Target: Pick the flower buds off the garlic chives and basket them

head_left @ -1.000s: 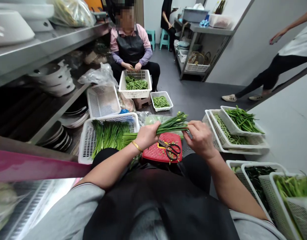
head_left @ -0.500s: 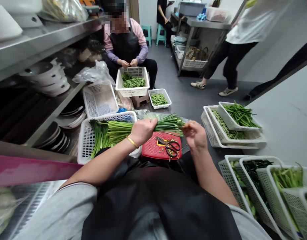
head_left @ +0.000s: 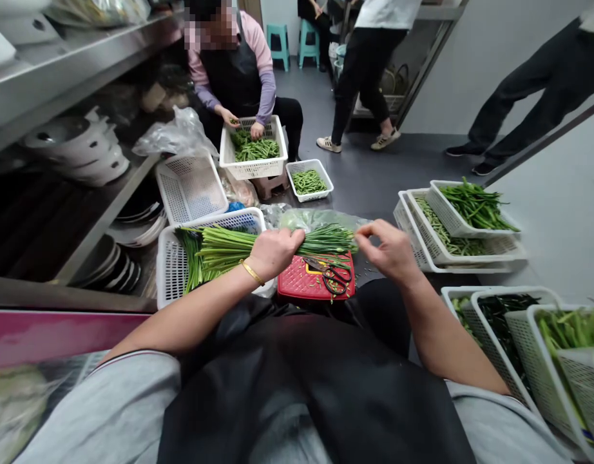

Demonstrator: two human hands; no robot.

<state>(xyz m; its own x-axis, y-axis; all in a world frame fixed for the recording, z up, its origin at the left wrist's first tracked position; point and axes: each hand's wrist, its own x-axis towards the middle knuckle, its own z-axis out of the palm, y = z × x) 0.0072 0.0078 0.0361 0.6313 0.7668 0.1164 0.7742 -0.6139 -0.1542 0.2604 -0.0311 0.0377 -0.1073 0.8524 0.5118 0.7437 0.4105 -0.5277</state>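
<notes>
1. Two bare hands are over the red box (head_left: 293, 285). The left hand (head_left: 276, 252) has its fingers clenched around a bunch of green stems (head_left: 229, 247), which lies sideways above the box, its left ends reaching over the white basket (head_left: 168, 274).

2. The right hand (head_left: 388, 250) is at the other end of the bunch, thumb and forefinger curled toward each other beside the tips. Whether they pinch a thin stem, I cannot tell.

3. If the left fingers become loose, the stems could, I think, slide out and fall in disorder. If they press too strongly, the stems may be bruised.

4. A sharp pull at the tips could break a stem, or draw its neighbours along, because they lie so tightly together.

5. The scissors (head_left: 328, 271) rest on the box, just below the bunch, with blades seeming to point toward the left hand. Lowering the hand carelessly might cause a scratch, or catch the stems.

6. Small green bits (head_left: 332, 298) lie around the scissors; a brushing sleeve could sweep them down.
</notes>
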